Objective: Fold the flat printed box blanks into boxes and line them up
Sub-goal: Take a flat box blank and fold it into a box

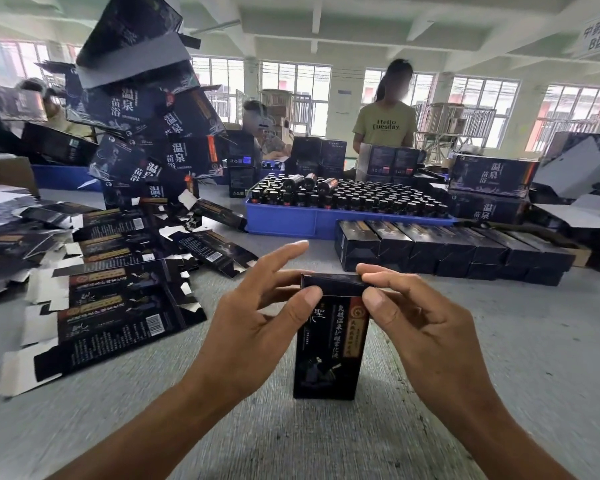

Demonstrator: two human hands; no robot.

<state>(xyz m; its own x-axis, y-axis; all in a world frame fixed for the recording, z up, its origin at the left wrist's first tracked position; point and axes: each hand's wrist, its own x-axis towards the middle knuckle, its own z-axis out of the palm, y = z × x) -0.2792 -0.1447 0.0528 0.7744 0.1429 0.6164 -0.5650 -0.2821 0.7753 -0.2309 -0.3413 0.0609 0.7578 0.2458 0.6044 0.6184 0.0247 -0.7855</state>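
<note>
A dark printed box (328, 348) stands upright on the grey table in front of me, folded into shape. My left hand (257, 317) grips its top left corner with the thumb on the front face. My right hand (413, 313) pinches the top right corner, fingers over the closed top flap. Flat printed box blanks (111, 317) lie spread at the left. A row of folded boxes (447, 247) lies side by side behind my right hand.
A blue tray (312, 221) full of several dark bottles sits mid-table. A leaning pile of larger dark cartons (146, 133) rises at the left; more cartons (492, 178) stand at the right. A person in a yellow shirt (385, 123) stands across the table.
</note>
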